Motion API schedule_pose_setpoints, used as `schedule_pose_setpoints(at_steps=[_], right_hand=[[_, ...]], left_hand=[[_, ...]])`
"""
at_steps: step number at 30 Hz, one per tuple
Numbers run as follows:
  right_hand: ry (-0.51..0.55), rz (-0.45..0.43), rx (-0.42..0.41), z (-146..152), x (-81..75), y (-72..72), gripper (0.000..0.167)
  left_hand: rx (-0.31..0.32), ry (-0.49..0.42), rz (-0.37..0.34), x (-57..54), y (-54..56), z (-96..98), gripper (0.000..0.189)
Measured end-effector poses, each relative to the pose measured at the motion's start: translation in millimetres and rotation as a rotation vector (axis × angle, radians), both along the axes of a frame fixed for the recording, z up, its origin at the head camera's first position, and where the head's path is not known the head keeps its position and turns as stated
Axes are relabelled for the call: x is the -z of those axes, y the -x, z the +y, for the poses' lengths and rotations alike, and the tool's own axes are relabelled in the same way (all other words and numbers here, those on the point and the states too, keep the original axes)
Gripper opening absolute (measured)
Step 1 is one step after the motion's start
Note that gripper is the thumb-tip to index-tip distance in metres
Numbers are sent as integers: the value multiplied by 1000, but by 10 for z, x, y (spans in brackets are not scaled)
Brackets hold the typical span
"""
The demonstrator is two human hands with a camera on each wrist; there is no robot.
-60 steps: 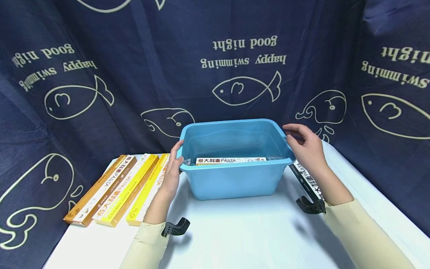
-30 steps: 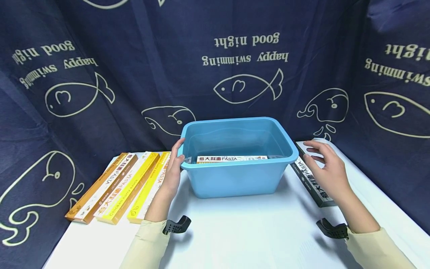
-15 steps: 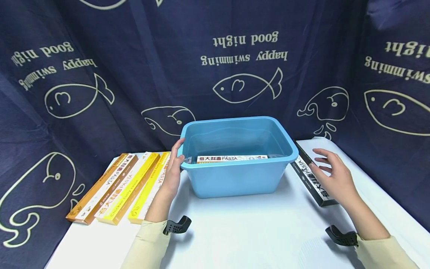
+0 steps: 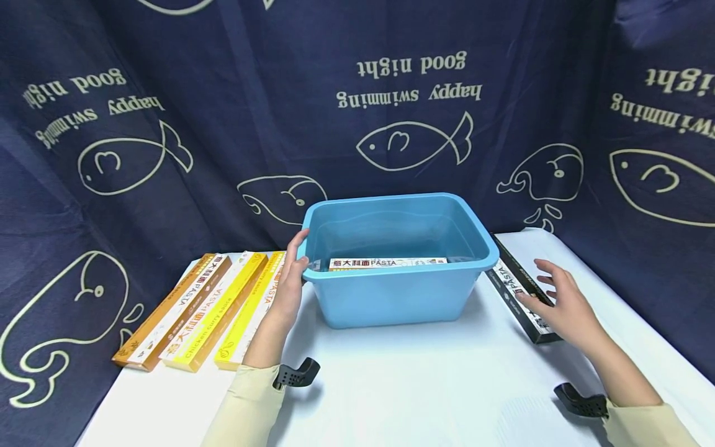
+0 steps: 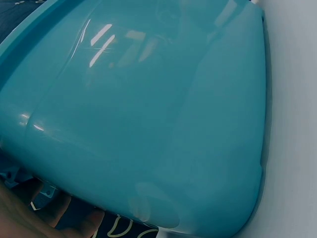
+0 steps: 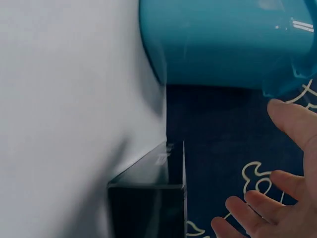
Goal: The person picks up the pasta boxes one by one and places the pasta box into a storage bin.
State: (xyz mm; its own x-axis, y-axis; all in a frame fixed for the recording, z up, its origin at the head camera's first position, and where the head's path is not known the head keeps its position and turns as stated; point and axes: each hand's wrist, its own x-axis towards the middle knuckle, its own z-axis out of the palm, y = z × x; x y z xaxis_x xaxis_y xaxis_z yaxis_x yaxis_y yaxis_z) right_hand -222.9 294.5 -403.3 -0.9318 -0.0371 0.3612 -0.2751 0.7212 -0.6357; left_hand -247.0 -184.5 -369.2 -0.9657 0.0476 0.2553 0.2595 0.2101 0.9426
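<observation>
My left hand [image 4: 287, 285] grips the left rim of a blue plastic bin [image 4: 388, 298], thumb and index finger at the edge. In the left wrist view the bin's side wall [image 5: 148, 114] fills most of the picture, with several fingers [image 5: 59, 208] under its rim. A pasta box [image 4: 385, 263] with a white printed face lies inside the bin. My right hand [image 4: 566, 313] hovers over a black pasta box [image 4: 519, 298] right of the bin, fingers spread and thumb apart, holding nothing. The right wrist view shows this black box's end [image 6: 146, 210] below the bin, left of the fingers.
Left of the bin lie a brown pasta box [image 4: 173, 310], a yellow-and-white one [image 4: 218, 316] and another yellow one [image 4: 246, 323], side by side on the white table [image 4: 402, 385]. A dark blue curtain [image 4: 223, 62] stands behind the table.
My right hand has let go of the bin's right rim and moved right and toward me, over the black pasta box. My left hand stays on the left rim.
</observation>
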Motion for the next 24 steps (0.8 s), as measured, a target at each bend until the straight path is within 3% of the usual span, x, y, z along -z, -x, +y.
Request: schedule_pose_setpoints(at_steps=[10, 24], right_hand=[[-87, -113, -13, 195, 178, 50, 104], [-106, -303, -48, 335, 300, 36, 107]], left_hand=[[7, -5, 7, -4, 1, 6, 55], [7, -4, 2, 5, 2, 2, 55]])
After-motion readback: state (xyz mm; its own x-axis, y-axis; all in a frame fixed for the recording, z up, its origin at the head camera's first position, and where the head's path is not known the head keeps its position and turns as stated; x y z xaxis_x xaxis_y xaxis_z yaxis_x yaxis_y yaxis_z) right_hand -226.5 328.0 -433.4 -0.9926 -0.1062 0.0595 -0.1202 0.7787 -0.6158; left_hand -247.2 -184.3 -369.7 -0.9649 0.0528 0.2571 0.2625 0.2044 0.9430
